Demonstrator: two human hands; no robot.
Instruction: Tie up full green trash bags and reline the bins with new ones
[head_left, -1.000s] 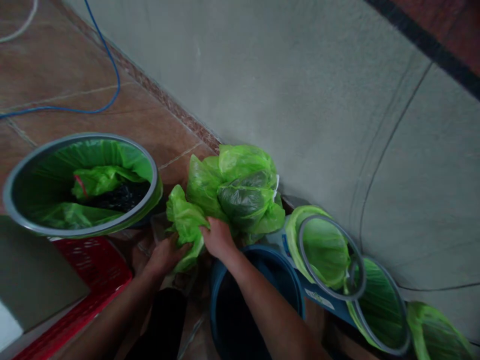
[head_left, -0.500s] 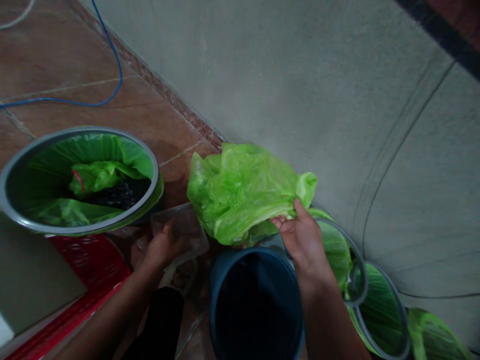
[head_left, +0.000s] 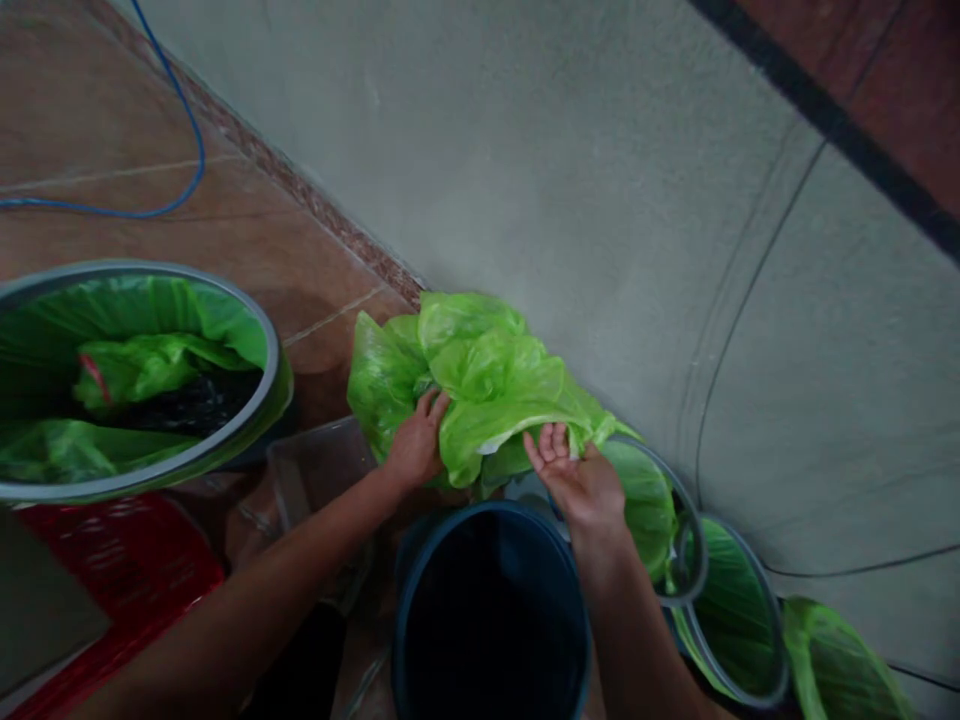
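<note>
both hands, left hand (head_left: 414, 452) and right hand (head_left: 581, 480), pinch the green bag (head_left: 487, 385) between them.

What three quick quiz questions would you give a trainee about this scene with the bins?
1. True or false: the dark blue bucket already has a green liner in it.
2. What do the left hand and the right hand both hold? A: green plastic bag. B: a blue cable. C: a lid.
3. What colour is the crate next to the large lined bin?
Key: 1 false; 2 A; 3 red.
</note>
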